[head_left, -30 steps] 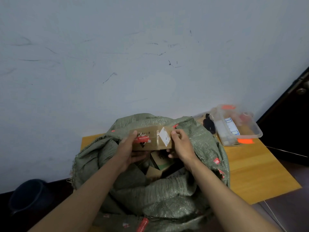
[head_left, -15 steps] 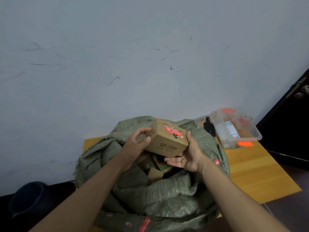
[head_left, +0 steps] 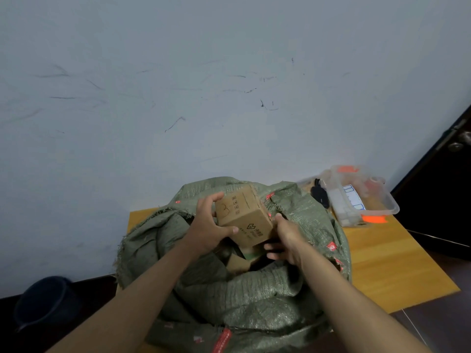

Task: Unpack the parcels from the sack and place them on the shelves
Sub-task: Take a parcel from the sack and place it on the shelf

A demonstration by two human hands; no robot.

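Observation:
A small brown cardboard parcel [head_left: 243, 216] with black printed marks is held tilted above the open mouth of a green woven sack [head_left: 244, 296]. My left hand [head_left: 207, 226] grips its left side, fingers over the top edge and thumb on the front face. My right hand [head_left: 286, 238] cups the parcel's lower right corner from below. Deeper in the sack lie more cardboard parcels [head_left: 238, 263], mostly hidden by the sack's folds and the held parcel.
The sack stands on a wooden table [head_left: 387, 266] against a pale scuffed wall. A clear plastic tub [head_left: 362, 197] with orange clips and a black item [head_left: 319, 194] sit at the table's back right. A dark door [head_left: 446, 194] is at right, a dark bucket [head_left: 43, 301] on the floor at left.
The parcel has been turned over in my hands: the red-stickered face has rolled out of sight and a plain printed face now shows. My left hand shifted further round the box.

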